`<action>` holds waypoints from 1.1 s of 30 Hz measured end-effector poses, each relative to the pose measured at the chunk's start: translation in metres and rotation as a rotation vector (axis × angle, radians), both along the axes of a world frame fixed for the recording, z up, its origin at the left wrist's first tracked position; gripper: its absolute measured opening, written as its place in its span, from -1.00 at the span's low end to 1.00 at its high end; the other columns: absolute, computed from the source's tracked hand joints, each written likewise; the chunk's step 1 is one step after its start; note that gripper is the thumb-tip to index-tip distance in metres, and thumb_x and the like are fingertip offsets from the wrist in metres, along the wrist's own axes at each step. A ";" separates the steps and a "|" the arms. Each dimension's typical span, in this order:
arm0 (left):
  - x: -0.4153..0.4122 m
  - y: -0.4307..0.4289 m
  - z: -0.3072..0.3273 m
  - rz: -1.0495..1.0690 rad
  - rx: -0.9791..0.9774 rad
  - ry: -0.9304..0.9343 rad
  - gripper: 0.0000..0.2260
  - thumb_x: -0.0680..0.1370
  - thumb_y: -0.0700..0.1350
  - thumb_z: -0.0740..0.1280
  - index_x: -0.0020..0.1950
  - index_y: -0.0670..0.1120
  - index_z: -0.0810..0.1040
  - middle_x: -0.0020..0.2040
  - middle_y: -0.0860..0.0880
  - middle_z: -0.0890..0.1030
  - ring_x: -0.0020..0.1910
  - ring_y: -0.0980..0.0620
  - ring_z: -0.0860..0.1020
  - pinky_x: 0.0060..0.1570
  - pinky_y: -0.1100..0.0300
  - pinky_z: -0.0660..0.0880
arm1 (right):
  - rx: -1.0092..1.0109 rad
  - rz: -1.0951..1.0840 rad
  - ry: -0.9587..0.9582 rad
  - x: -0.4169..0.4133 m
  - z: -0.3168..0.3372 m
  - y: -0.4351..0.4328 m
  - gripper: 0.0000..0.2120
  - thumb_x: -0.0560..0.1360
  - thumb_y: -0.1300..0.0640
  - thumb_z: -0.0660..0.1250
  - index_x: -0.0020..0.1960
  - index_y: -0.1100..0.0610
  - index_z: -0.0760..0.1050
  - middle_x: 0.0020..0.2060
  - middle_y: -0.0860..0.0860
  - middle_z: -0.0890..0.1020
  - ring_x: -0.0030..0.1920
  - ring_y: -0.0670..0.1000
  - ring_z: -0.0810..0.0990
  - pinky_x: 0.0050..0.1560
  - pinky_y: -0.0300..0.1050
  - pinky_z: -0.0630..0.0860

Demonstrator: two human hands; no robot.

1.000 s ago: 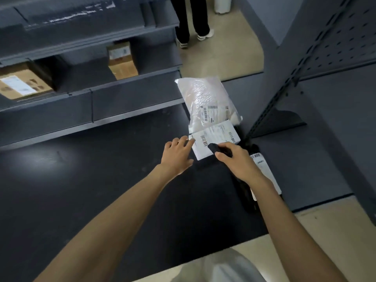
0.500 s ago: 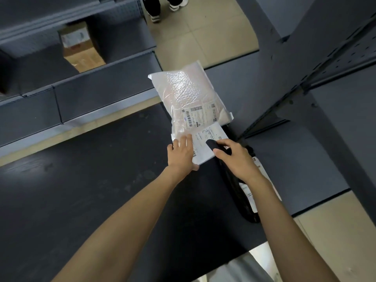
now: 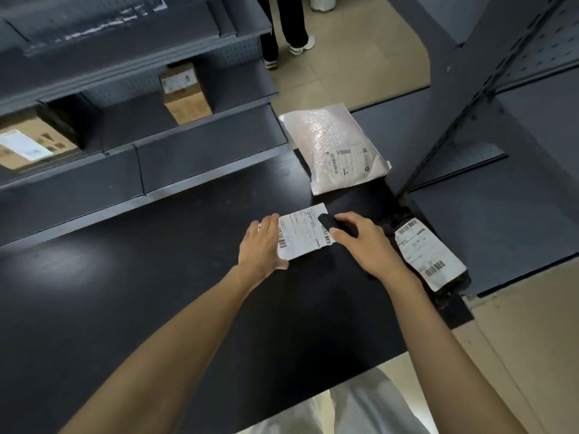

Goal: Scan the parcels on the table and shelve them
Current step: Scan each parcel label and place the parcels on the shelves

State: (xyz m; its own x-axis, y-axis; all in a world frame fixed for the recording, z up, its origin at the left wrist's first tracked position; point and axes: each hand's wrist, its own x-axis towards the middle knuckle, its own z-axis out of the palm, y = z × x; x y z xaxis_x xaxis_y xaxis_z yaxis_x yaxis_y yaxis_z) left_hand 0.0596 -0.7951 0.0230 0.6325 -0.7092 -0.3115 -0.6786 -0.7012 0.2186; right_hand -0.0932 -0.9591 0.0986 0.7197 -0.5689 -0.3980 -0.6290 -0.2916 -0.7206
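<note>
White paper label upward, the flat dark parcel I am working on lies near the middle of the black tabletop, towards its far edge. Its wrapping barely shows against the surface. My left hand has its fingers straight and presses the label's left end so the barcodes lie flat and readable. My right hand is curled round a small black handheld scanner, whose nose is over the label's right part, so I judge this is the scanning step.

2 more parcels wait, both label-up for easy reading: a white bubble-wrap mailer at the far right corner and a black plastic bag parcel along the right edge. Grey metal shelves beyond the far edge hold 2 brown cardboard boxes; I reckon this parcel goes there next.
</note>
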 end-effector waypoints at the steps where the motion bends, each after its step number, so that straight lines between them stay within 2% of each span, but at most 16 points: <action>1: 0.006 0.018 0.011 -0.010 -0.021 -0.047 -0.02 0.28 0.08 0.60 0.53 -0.11 0.12 0.44 -0.06 0.31 0.38 -0.10 0.30 0.38 0.04 0.31 | -0.009 0.022 -0.017 -0.001 0.008 0.016 -0.57 0.57 -0.07 0.35 0.40 -0.02 0.47 0.31 -0.04 0.56 0.31 0.02 0.51 0.32 0.06 0.45; 4: 0.026 0.066 0.050 -0.039 -0.059 -0.194 -0.05 0.24 0.08 0.63 0.48 -0.15 0.21 0.37 -0.09 0.36 0.33 -0.09 0.34 0.37 0.10 0.29 | -0.047 0.113 -0.089 0.003 0.036 0.063 -0.57 0.58 -0.08 0.34 0.42 -0.05 0.45 0.31 -0.06 0.57 0.31 0.01 0.53 0.33 0.07 0.46; 8: 0.051 0.113 0.107 -0.054 -0.075 -0.356 -0.04 0.21 0.01 0.66 0.46 -0.18 0.23 0.38 -0.14 0.35 0.36 -0.14 0.32 0.42 0.05 0.24 | -0.167 0.275 -0.198 0.012 0.083 0.118 -0.55 0.60 -0.05 0.31 0.47 -0.02 0.41 0.37 -0.07 0.51 0.35 -0.01 0.48 0.30 -0.07 0.40; 12: 0.070 0.151 0.163 -0.032 -0.155 -0.486 -0.02 0.20 -0.03 0.66 0.49 -0.14 0.21 0.41 -0.16 0.29 0.40 -0.17 0.28 0.37 -0.05 0.34 | -0.282 0.411 -0.264 0.024 0.128 0.157 -0.55 0.62 -0.05 0.28 0.49 -0.01 0.38 0.42 -0.04 0.45 0.38 0.04 0.44 0.33 0.08 0.42; 14: 0.076 0.166 0.186 -0.032 -0.168 -0.596 -0.01 0.19 0.02 0.66 0.49 -0.14 0.22 0.39 -0.17 0.31 0.39 -0.21 0.28 0.41 -0.09 0.28 | -0.321 0.453 -0.287 0.030 0.149 0.172 -0.54 0.62 -0.06 0.27 0.49 -0.01 0.37 0.44 -0.04 0.44 0.39 0.06 0.43 0.36 0.13 0.40; 16: 0.079 0.178 0.205 0.006 -0.184 -0.659 0.01 0.17 0.06 0.65 0.49 -0.13 0.23 0.39 -0.17 0.31 0.39 -0.26 0.25 0.42 -0.23 0.20 | -0.379 0.481 -0.315 0.038 0.168 0.185 -0.54 0.61 -0.08 0.26 0.48 -0.02 0.37 0.43 -0.03 0.45 0.36 0.09 0.45 0.32 0.17 0.42; 19: 0.078 0.193 0.227 0.063 -0.230 -0.642 0.01 0.18 0.04 0.65 0.50 -0.12 0.21 0.41 -0.16 0.28 0.39 -0.29 0.26 0.38 -0.28 0.26 | -0.459 0.515 -0.328 0.046 0.189 0.201 -0.57 0.60 -0.09 0.24 0.45 -0.06 0.40 0.36 -0.03 0.49 0.29 0.15 0.49 0.23 0.18 0.47; 25: 0.075 0.215 0.245 0.072 -0.322 -0.653 -0.02 0.19 0.00 0.66 0.47 -0.10 0.21 0.39 -0.15 0.29 0.35 -0.30 0.30 0.28 -0.24 0.42 | -0.582 0.596 -0.318 0.046 0.212 0.219 -0.73 0.61 -0.04 0.25 0.27 0.00 0.49 0.04 -0.06 0.51 0.01 0.11 0.52 -0.06 0.02 0.41; 30: 0.073 0.215 0.253 0.104 -0.373 -0.634 -0.04 0.22 0.01 0.64 0.49 -0.10 0.21 0.41 -0.13 0.28 0.36 -0.26 0.30 0.19 -0.19 0.49 | -0.556 0.602 -0.306 0.041 0.216 0.219 -0.77 0.61 -0.02 0.24 0.21 0.02 0.50 0.04 -0.03 0.54 0.01 0.13 0.53 0.02 0.09 0.48; 33: 0.072 0.211 0.251 0.103 -0.372 -0.613 -0.03 0.23 0.02 0.64 0.50 -0.10 0.20 0.42 -0.13 0.28 0.37 -0.25 0.29 0.16 -0.19 0.51 | -0.534 0.574 -0.342 0.037 0.213 0.216 -0.81 0.60 -0.02 0.25 0.17 0.01 0.50 -0.03 -0.06 0.51 -0.03 0.13 0.52 -0.02 0.08 0.48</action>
State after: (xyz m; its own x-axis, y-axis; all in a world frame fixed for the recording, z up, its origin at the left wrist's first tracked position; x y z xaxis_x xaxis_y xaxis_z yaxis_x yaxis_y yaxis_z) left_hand 0.1311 -0.5846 0.2739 0.6853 -0.6267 0.3709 -0.6902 -0.7214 0.0563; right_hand -0.0563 -0.7428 0.3120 0.9854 -0.1291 0.1113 -0.0531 -0.8529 -0.5194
